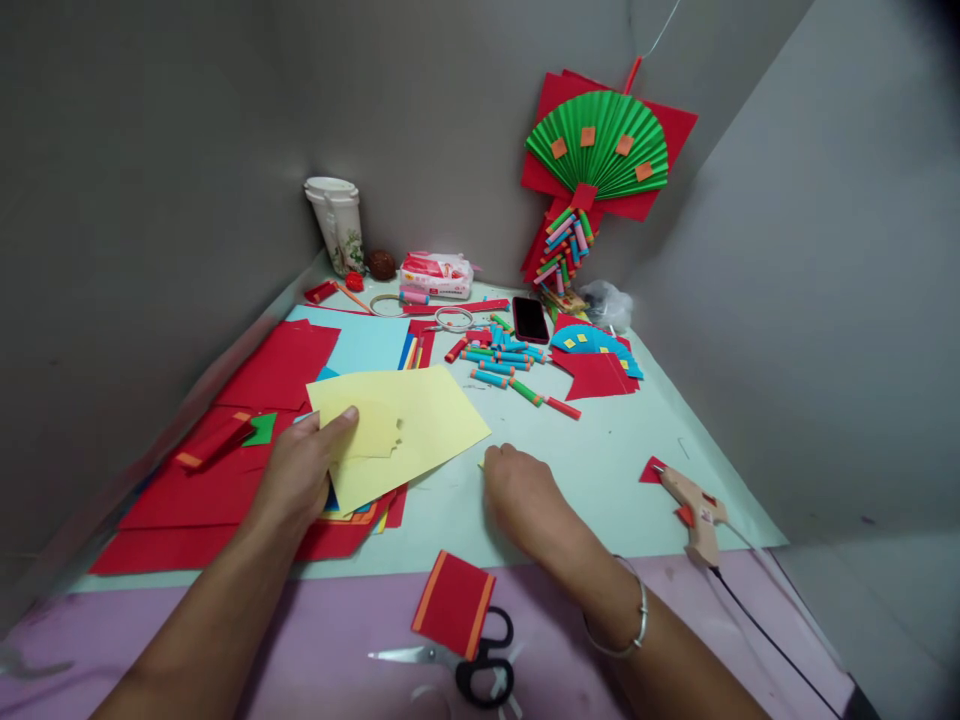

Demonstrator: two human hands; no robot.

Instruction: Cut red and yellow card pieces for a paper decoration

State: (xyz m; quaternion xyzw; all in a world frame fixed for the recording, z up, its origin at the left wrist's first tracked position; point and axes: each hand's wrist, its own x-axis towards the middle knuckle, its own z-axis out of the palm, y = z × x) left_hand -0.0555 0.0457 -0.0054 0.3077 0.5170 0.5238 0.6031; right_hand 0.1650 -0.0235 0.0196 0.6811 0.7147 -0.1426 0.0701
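Note:
My left hand (304,465) is closed on yellow paper (442,420), thumb on top and fingers underneath. A smaller yellow piece (371,430) with a notched right edge lies over the larger sheet under the thumb. My right hand (521,495) is closed, low over the pale mat, right of the sheet. A tiny yellow paper piece (481,464) pokes out at its fingertips; most of it is hidden. Nearer me lie black-handled scissors (480,665), partly under a red card with orange edges (454,602).
Red paper sheets (195,500) and light blue paper (367,340) spread at left. Several small paper rolls (502,365) and a phone (531,320) lie further back. A corded glue gun (697,510) rests at right. A green paper fan decoration (600,140) hangs at the back.

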